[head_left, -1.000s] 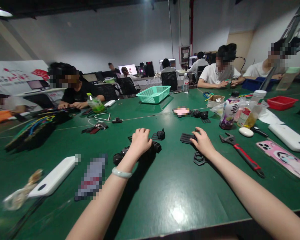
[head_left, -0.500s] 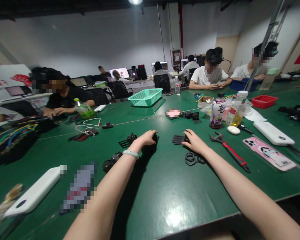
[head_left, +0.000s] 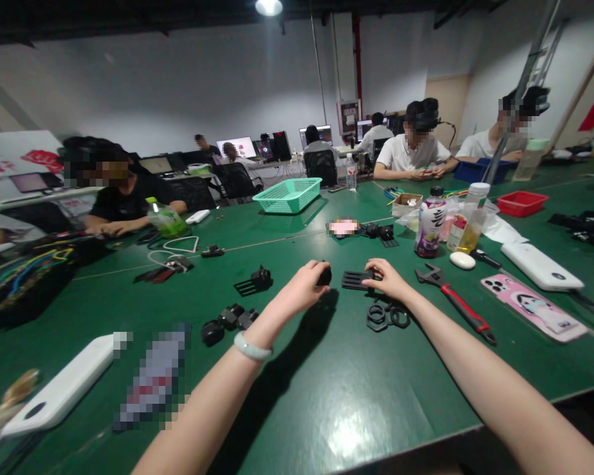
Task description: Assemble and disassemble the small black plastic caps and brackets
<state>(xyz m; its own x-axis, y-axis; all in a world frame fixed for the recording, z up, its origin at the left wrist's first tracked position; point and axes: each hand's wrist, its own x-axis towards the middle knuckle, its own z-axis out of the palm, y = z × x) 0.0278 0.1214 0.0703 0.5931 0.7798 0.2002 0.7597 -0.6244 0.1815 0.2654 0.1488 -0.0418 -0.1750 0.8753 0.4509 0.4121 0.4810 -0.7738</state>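
My left hand, a pale bangle on its wrist, is lifted just above the green table with its fingers closed round a small black round part. My right hand pinches the end of a flat black ribbed piece. The two hands are close together, the parts almost meeting. Two black rings lie just below my right hand. A black clamp with a comb-like plate and a row of black round parts lie to the left.
A red-handled adjustable wrench, a pink phone, white power banks, drink bottles and a red tray sit on the right. A teal basket stands farther back. Other people sit around the table.
My left hand has lifted a black part off the pile at the left and carried it right, toward my right hand. The right hand has stayed on the ribbed piece.
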